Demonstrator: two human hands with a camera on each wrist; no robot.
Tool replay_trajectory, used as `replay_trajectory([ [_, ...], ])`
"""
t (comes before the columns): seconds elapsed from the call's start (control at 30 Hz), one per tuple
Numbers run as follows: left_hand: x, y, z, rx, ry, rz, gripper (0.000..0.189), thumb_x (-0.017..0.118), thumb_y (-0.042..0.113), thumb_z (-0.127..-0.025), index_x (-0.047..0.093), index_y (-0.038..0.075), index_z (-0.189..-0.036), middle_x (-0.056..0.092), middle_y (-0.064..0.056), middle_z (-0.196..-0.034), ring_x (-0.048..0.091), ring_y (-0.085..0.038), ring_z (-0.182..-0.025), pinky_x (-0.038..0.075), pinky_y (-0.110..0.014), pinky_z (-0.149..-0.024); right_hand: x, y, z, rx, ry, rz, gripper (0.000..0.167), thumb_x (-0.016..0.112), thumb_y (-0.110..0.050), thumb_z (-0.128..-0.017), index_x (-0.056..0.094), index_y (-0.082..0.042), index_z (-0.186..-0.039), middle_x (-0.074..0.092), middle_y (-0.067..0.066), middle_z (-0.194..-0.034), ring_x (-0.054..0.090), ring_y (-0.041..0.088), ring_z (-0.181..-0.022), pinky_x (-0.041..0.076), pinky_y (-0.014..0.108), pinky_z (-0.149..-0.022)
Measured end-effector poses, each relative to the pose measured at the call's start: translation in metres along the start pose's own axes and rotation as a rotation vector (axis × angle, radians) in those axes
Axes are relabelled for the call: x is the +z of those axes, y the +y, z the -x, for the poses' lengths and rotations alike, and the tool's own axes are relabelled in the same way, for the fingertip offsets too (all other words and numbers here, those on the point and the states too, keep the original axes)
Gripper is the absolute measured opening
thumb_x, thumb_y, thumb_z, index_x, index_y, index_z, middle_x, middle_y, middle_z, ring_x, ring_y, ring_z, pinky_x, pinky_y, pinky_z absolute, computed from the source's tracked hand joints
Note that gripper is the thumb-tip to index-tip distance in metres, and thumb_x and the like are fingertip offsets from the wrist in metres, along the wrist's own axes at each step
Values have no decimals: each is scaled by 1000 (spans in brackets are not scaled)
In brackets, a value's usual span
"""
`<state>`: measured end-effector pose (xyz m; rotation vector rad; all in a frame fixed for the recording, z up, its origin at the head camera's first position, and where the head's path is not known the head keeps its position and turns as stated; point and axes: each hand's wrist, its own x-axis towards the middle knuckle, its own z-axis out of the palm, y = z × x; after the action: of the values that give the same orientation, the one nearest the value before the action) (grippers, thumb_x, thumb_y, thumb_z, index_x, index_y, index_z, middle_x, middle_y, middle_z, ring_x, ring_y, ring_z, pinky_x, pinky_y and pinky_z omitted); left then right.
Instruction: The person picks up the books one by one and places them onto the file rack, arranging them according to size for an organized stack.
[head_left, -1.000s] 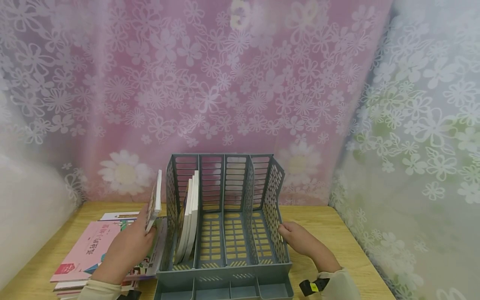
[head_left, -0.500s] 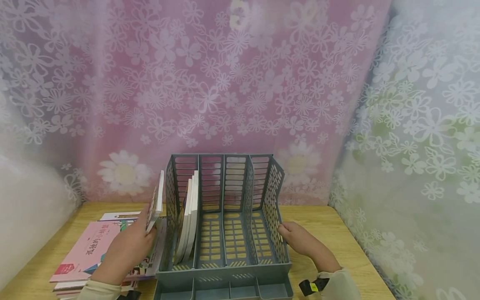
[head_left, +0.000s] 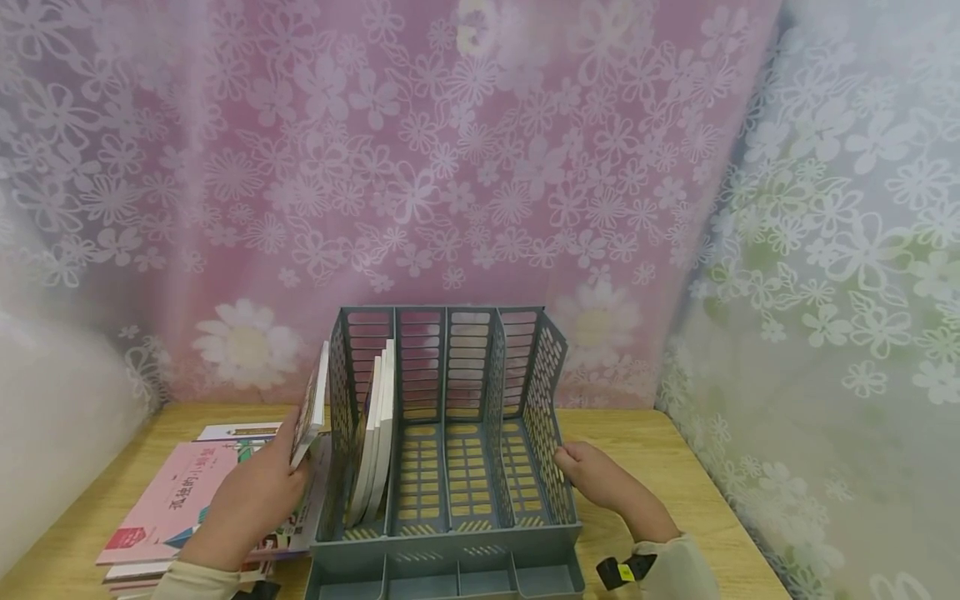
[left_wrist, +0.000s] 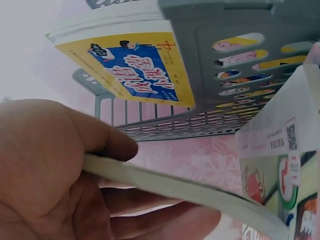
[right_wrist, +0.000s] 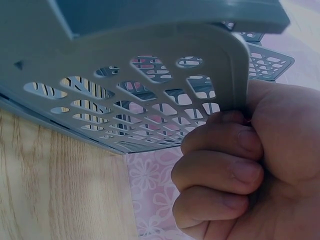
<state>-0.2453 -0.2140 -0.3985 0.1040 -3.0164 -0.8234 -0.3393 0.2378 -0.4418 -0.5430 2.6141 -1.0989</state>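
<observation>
A thin book (head_left: 318, 404) is pinched by the left hand (head_left: 247, 504), with the thumb on one side and the fingers on the other, and no more room between them than the book takes up. It is held on its edge, tilted a bit, just beside the left wall of the grey rack (head_left: 446, 546). That way is likely picked because the slots are tall and thin.

The edge of the rack's right wall is gripped by the right hand (head_left: 603, 483), with its fingers curled in tight. This is probably done so the rack can't slide.

The rack is set near the back edge of the desk (head_left: 652, 437). White-edged books (head_left: 380, 446) are stood in its left slot, where they seem to be propped up by the walls. The pile of books (head_left: 161, 508) is laid flat near the desk's left edge, maybe so it can be reached easily. Whether the pile is touched by the held book cannot be told.
</observation>
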Motion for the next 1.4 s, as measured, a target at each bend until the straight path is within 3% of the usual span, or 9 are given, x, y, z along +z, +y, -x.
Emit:
replay_trajectory([
  [0.17, -8, -4, 0, -24, 24, -3, 66, 36, 31, -110, 11, 3, -164, 64, -13, -77, 46, -20, -48, 36, -37, -45, 1, 0, 0, 9, -7, -6, 47, 31, -23, -113, 38, -14, -67, 31, -4, -56, 23, 14, -50, 30, 30, -54],
  [0.33, -23, -8, 2, -42, 138, 20, 66, 29, 41, -111, 26, -6, -157, 67, -31, -103, 65, -37, -72, 48, -48, -56, -1, -2, 1, 3, -9, -11, 47, 33, -24, -113, 38, -15, -68, 32, -4, -56, 23, 14, -51, 30, 30, -55],
  [0.47, -29, -3, 13, -58, 364, 111, 62, 36, 43, -110, 53, -10, -137, 68, -36, -113, 69, -49, -89, 51, -57, -65, -1, -3, 2, -18, -11, -31, 46, 35, -25, -113, 38, -15, -68, 31, -5, -55, 23, 14, -50, 30, 31, -54],
  [0.53, -29, 4, 20, -43, 516, 228, 55, 41, 39, -110, 57, -8, -134, 69, -33, -114, 69, -47, -92, 53, -50, -66, -1, -4, 2, -25, -11, -37, 46, 35, -25, -113, 37, -15, -68, 31, -5, -55, 23, 15, -50, 30, 32, -54],
  [0.63, -27, 16, 30, 54, 709, 427, 42, 49, 28, -109, 52, 2, -142, 67, -21, -126, 68, -24, -99, 54, -22, -70, -1, -5, 2, -17, -11, -40, 46, 35, -25, -113, 36, -15, -68, 31, -4, -56, 23, 15, -51, 30, 32, -54],
  [0.77, -25, 24, 35, 309, 816, 615, 52, 56, 7, -104, 36, 9, -153, 57, 1, -135, 60, -2, -111, 47, -6, -82, -2, -5, 1, -9, -16, -31, 46, 34, -25, -113, 36, -15, -68, 31, -4, -57, 22, 14, -51, 30, 31, -55],
  [0.93, -14, 28, 32, 474, 775, 653, 53, 57, -6, -100, 38, 0, -150, 58, 10, -129, 64, -3, -108, 52, -11, -81, 0, 1, 1, 11, -15, -38, 46, 33, -24, -113, 36, -14, -68, 31, -4, -57, 22, 14, -51, 30, 31, -55],
  [1.2, 8, 29, 19, 361, 634, 473, 36, 57, 9, -106, 54, -3, -140, 72, -15, -114, 67, -2, -87, 52, -14, -68, 2, 8, 0, 16, -12, -55, 45, 34, -24, -112, 37, -14, -69, 31, -4, -58, 23, 14, -52, 29, 30, -54],
  [1.4, 12, 29, 13, 192, 426, 191, 48, 53, 31, -109, 68, -7, -84, 58, -6, -59, 47, -13, -42, 39, -29, -42, 0, 3, -1, -13, -19, -25, 47, 33, -24, -113, 35, -15, -67, 30, -5, -57, 22, 13, -51, 29, 30, -54],
])
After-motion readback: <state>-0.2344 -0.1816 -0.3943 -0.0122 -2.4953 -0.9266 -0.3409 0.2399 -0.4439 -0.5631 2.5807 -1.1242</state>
